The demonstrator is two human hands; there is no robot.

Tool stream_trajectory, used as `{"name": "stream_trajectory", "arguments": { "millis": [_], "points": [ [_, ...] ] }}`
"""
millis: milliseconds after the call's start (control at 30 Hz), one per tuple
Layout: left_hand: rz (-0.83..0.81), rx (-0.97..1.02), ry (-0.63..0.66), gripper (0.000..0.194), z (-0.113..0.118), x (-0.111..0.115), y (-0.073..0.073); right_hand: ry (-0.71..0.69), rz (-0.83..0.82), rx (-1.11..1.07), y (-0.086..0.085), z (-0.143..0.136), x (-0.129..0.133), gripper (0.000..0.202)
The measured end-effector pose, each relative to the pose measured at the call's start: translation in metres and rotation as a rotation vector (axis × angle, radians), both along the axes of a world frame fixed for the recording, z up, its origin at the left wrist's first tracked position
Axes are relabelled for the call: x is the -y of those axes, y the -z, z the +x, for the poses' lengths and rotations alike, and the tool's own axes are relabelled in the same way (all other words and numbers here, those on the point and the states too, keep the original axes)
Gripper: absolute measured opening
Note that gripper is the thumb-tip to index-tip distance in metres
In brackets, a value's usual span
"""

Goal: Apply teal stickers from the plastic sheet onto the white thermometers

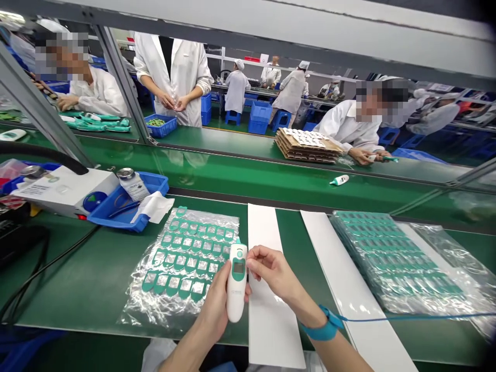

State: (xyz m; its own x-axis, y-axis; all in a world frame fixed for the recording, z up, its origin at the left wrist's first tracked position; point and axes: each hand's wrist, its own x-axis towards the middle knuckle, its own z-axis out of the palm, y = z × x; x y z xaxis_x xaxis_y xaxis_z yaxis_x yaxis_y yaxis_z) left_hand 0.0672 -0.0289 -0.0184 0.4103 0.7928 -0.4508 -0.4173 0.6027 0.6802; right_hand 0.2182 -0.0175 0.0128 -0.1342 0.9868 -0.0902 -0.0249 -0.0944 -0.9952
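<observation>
Glossy white plastic thermometer point(236, 297); crinkled clear plastic sheet point(135, 302); smooth green tabletop point(89, 279); rough brown cardboard stack point(306, 153).

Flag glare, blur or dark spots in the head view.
Head view: glare streaks on the left crinkled clear plastic sheet; hazy reflections on the glossy green belt; dark right-hand corners; white-and-green handheld device reads sharp, distant white-coated workers softer.

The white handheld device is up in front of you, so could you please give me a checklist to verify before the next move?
1. White handheld device held in the left hand: ok.
2. Screen side facing up, uncovered by fingers: ok.
3. Right hand grip holding a part: cannot tell.
4. Reading on the screen: cannot tell, too small.
5. Blue wrist strap on, cord attached: ok.
6. Green frames laid out in rows: ok.
</observation>
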Motion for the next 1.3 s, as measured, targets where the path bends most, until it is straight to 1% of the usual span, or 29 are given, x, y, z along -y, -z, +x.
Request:
{"name": "stream_trajectory", "arguments": {
  "millis": [167, 500, 667, 833, 1200, 1300],
  "points": [
    [0.011, 0.002, -0.006, 0.052, -0.001, 0.002, -0.001, -0.012, -0.028, 0.004, 0.002, -0.008, 0.004, 0.035],
    [-0.025, 0.012, -0.039, 0.055, -0.001, 0.002, 0.002, -0.003, -0.038, -0.022, -0.002, -0.018, 0.004, 0.035],
    [-0.031, 0.005, -0.051, 0.057, -0.001, 0.004, -0.003, 0.003, -0.058, -0.03, -0.004, -0.02, 0.006, 0.035],
    [-0.024, -0.004, -0.056, 0.057, -0.002, 0.004, -0.008, 0.017, -0.042, -0.014, -0.006, -0.022, 0.007, 0.031],
    [-0.02, -0.006, -0.061, 0.053, -0.004, 0.005, -0.008, 0.034, -0.013, -0.016, 0.0, -0.024, 0.009, 0.026],
    [-0.029, -0.034, -0.072, 0.06, -0.005, 0.005, -0.007, 0.024, -0.012, -0.008, 0.002, -0.024, 0.01, 0.024]
  ]
}}
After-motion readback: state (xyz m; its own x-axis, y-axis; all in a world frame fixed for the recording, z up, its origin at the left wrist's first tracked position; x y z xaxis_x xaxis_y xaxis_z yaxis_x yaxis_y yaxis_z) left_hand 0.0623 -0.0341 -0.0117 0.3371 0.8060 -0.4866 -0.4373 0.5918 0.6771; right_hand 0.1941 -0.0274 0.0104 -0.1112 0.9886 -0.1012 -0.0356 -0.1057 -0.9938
